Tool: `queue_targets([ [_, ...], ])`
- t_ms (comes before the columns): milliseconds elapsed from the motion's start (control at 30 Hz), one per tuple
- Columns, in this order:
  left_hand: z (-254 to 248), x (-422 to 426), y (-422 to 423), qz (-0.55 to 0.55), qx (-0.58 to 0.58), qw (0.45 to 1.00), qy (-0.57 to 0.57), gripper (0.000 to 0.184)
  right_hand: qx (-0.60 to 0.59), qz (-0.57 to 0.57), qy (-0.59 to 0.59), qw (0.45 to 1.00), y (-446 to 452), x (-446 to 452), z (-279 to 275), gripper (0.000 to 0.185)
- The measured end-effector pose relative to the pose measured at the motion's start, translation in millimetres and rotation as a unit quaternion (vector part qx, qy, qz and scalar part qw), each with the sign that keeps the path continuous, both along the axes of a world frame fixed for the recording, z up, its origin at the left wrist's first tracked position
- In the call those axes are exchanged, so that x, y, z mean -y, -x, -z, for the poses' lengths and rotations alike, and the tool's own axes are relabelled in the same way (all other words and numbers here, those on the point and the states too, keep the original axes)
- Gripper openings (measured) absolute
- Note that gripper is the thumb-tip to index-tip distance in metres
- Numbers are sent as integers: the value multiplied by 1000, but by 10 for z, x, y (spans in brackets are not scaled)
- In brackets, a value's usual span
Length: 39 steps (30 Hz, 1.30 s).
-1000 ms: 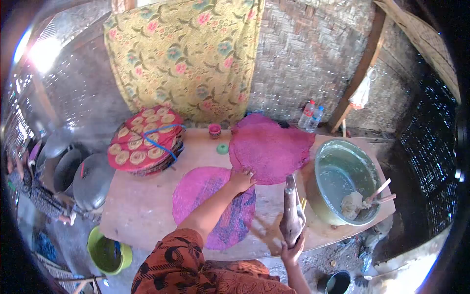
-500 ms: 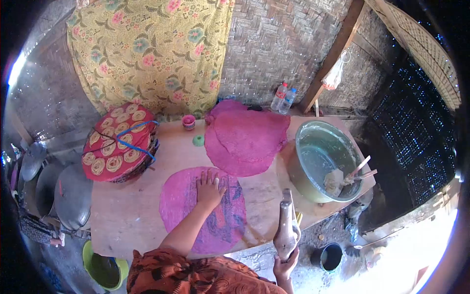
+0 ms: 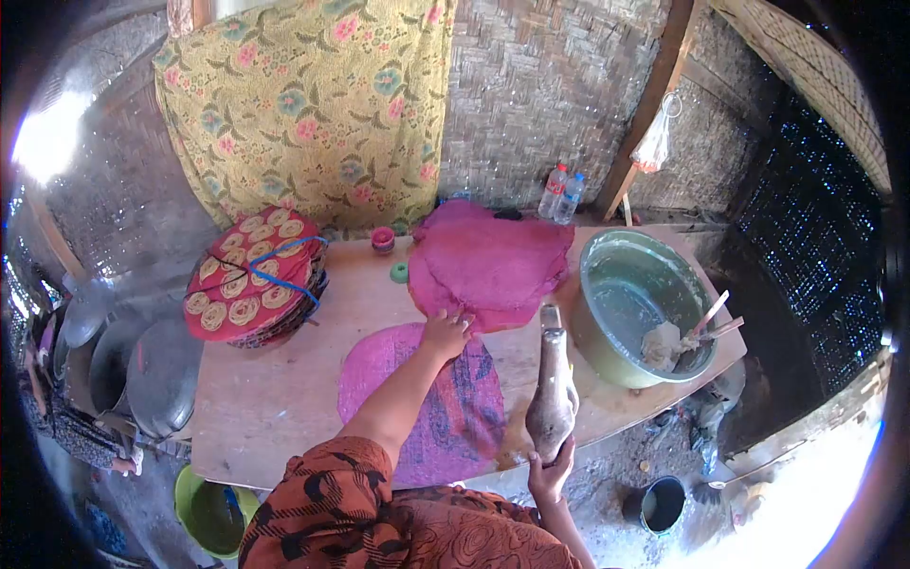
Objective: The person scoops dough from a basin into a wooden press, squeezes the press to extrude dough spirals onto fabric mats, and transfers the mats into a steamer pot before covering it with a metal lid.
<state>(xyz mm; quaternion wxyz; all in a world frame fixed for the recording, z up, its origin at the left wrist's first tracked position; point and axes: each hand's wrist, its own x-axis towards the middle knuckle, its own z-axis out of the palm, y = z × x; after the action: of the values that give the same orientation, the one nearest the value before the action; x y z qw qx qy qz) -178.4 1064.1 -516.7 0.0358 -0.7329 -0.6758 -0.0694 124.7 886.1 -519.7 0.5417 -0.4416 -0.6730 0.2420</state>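
Note:
My left hand [image 3: 446,335] touches the front edge of a stack of pink sheets [image 3: 488,266], its fingers apart. Under that forearm lies a round pink sheet [image 3: 379,379] with dark printing on its right half, flat on the wooden table. My right hand [image 3: 551,474] is wrapped around the lower end of a grey long-necked tool with a bulging body [image 3: 552,403]. It stands upright at the table's front edge, neck up. What the tool is for cannot be made out.
Right of the sheets stands a large green basin [image 3: 607,346] holding pale dough and sticks. At left is a tied stack of red discs with pale coils [image 3: 248,275]. A small pink cup [image 3: 382,240], a green ring [image 3: 399,273] and two bottles [image 3: 561,194] stand at the back.
My left hand has lifted off the printed pink sheet and moved forward and right to the stack's front edge. The grey tool in my right hand has risen slightly and stands more upright.

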Motion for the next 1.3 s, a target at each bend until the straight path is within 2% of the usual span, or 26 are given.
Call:
queue_targets([
  [67,24,-129,41,0,-15,1000,12,45,10,13,-14,1000,3,4,-91,76],
  [133,399,-374,157,65,16,997,-44,44,19,19,-23,999,-66,23,-146,76],
  [167,397,-363,158,69,13,996,-51,44,26,24,-14,999,-114,30,-112,75],
  [200,378,-338,161,85,163,968,-168,38,32,29,-4,999,-142,21,-96,75],
  [233,442,-345,167,99,307,905,-276,32,28,32,-9,999,-155,7,-113,75],
  [267,514,-366,153,19,372,896,-241,18,13,39,-7,999,-163,9,-139,75],
  [300,431,-340,148,22,369,897,-241,18,-1,44,-2,999,-170,27,-169,74],
  [367,191,-214,129,27,228,970,-81,17,-8,47,1,999,-134,3,-212,72],
  [433,255,-248,127,42,212,971,-105,15,-61,-16,51,997,-63,-22,-176,71],
  [500,332,-270,106,60,221,955,-189,15,-206,-99,131,965,109,-55,116,75],
  [567,391,-330,125,81,234,950,-190,17,-237,-145,162,947,378,-59,-62,76],
  [633,417,-356,200,99,246,945,-192,18,-158,-205,201,945,540,-139,78,74],
  [767,307,-500,422,145,111,979,-91,39,0,-265,134,955,726,-264,113,75],
  [833,264,-563,499,167,77,982,-32,50,19,-282,110,953,731,-301,148,76],
  [967,162,-805,558,123,143,981,38,51,79,-305,125,941,701,-261,176,79],
  [1033,115,-951,597,126,168,976,61,52,42,-328,126,935,735,-276,337,79],
  [1067,94,-1020,630,128,171,975,60,52,1,-352,131,927,739,-279,419,79],
  [1133,77,-1162,731,143,-31,989,-35,52,17,-345,136,929,731,-281,355,79],
  [1267,-248,-1092,696,93,-39,992,-80,50,66,-330,187,923,693,-278,264,84],
  [1300,-387,-1011,647,108,61,988,-96,52,66,-331,192,922,695,-299,242,84],
])
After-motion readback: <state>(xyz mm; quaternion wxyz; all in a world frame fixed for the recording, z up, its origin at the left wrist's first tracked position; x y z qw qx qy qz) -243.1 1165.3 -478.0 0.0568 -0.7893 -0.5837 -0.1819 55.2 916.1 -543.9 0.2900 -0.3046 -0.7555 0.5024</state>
